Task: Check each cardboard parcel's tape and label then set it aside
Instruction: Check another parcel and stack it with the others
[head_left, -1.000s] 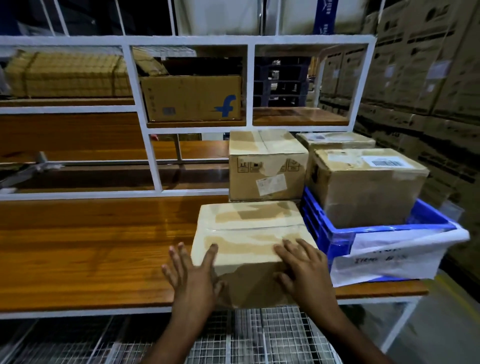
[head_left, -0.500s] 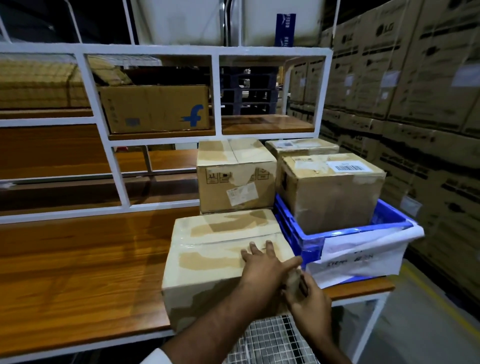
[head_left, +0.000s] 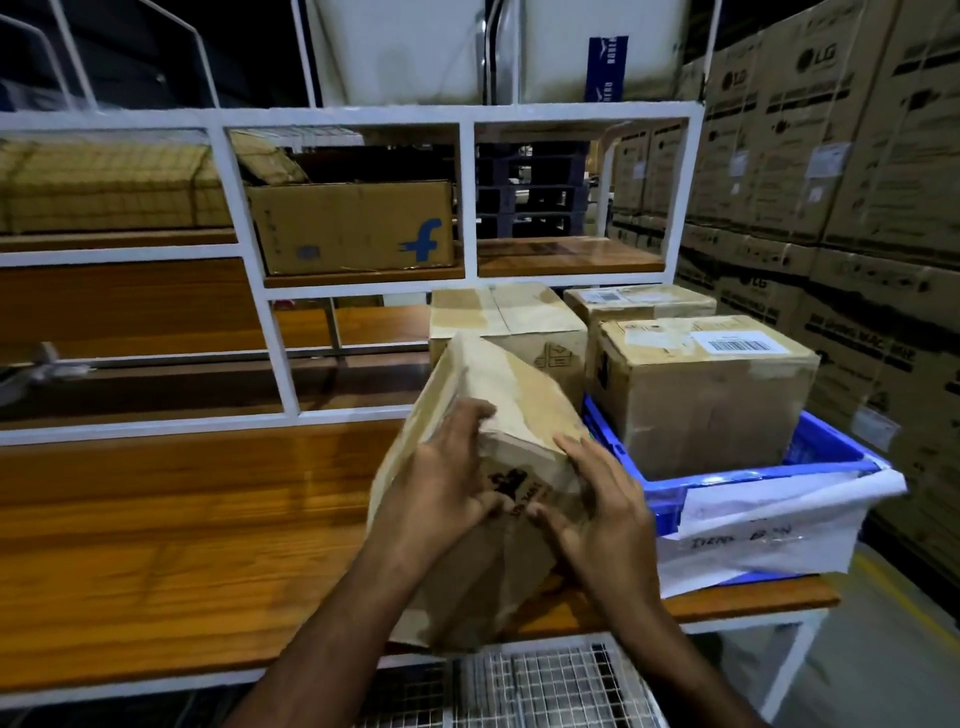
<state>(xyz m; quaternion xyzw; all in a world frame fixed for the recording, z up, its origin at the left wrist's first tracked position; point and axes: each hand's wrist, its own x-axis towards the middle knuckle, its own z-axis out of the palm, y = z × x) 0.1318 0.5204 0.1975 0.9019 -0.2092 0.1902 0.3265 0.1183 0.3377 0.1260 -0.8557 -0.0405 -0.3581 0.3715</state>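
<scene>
A taped cardboard parcel (head_left: 498, 395) stands tipped up on its near edge at the front of the wooden table (head_left: 182, 519), a side face with a black print turned toward me. My left hand (head_left: 441, 483) grips its upper left edge, fingers curled over the top. My right hand (head_left: 602, 514) lies against its right side with fingers spread. Behind it stands a second parcel (head_left: 509, 317). Two more parcels (head_left: 701, 384) sit in a blue crate (head_left: 810, 467); the near one bears a barcode label (head_left: 737, 343).
A white shelf frame (head_left: 467, 202) rises behind the table and holds a large carton with a blue logo (head_left: 353, 228). Stacked big cartons (head_left: 857, 208) wall the right side. A wire mesh shelf (head_left: 545, 686) lies under the table's front edge. White paper (head_left: 769, 530) drapes the crate.
The parcel lay flat on the table; it is now tipped up on edge and turned. My left hand moved onto its top edge, my right hand came up along its side.
</scene>
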